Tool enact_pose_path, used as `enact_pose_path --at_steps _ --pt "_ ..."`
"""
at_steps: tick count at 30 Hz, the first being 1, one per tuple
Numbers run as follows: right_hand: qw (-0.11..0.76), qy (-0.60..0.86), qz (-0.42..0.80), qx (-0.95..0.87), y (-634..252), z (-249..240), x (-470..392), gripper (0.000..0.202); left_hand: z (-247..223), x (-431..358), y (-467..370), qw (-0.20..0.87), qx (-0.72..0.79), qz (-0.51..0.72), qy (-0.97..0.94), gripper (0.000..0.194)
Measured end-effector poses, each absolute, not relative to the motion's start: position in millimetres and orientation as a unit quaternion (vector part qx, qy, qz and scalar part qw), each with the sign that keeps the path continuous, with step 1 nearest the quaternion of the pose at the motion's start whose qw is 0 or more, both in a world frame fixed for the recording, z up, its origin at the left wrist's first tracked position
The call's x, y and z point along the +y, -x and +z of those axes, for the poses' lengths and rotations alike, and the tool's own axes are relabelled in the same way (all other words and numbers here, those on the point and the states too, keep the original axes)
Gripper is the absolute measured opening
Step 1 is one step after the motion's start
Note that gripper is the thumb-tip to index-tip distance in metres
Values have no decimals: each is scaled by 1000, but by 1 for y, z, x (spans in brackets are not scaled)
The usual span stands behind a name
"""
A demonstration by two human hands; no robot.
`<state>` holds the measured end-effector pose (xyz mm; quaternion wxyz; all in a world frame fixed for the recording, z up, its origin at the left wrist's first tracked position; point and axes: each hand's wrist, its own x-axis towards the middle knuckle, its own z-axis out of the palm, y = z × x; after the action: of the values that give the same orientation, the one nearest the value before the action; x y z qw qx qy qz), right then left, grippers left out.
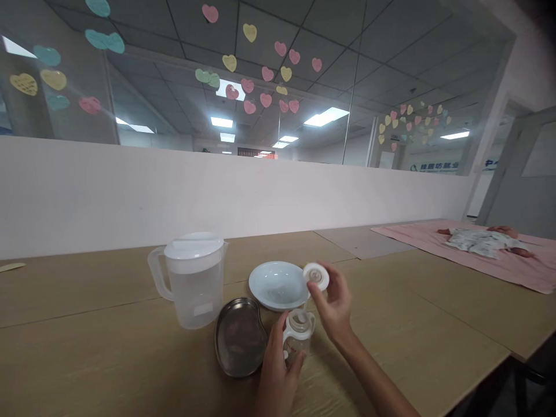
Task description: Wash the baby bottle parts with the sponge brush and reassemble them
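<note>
My left hand (pixel 280 368) is closed around a baby bottle (pixel 299 339), a clear one with a white handled collar and red print. The bottle stands upright with its mouth uncovered. Just above it, my right hand (pixel 336 301) pinches a round white bottle cap (pixel 316 277) by its rim, tilted so one face shows. A pale straw-like piece hangs from the cap toward the bottle mouth. Beside my left hand lies a kidney-shaped metal tray (pixel 241 339). Behind the bottle sits a white bowl (pixel 278 286), partly covered by the cap.
A lidded translucent pitcher (pixel 195 289) stands left of the metal tray. At the far right, a baby-like figure in patterned clothing (pixel 475 242) lies on a pink cloth (pixel 530 275). The wooden table (pixel 399 330) meets a white wall (pixel 243 197) with glass above.
</note>
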<state>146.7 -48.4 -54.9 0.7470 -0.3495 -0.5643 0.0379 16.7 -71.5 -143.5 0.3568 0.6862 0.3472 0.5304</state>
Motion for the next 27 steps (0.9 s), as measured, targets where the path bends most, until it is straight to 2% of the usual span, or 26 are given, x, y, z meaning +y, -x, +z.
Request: enact_pose_path --at_steps 5,10,17,22,27 --pt "768 353 145 -515 -154 9 -28 41 -141 -75 -16 376 363 516 -679 59" --pt "651 441 255 -563 -171 37 8 42 -139 -75 -17 381 372 513 -674 59" --pt "565 486 353 -566 -172 8 49 33 -141 -67 -17 383 363 504 -684 63" --pt "509 502 413 -564 -176 -20 79 40 -146 -61 -20 376 366 509 -683 65" --pt "499 511 421 -559 -183 -33 92 41 -143 -60 -24 382 369 505 -680 64"
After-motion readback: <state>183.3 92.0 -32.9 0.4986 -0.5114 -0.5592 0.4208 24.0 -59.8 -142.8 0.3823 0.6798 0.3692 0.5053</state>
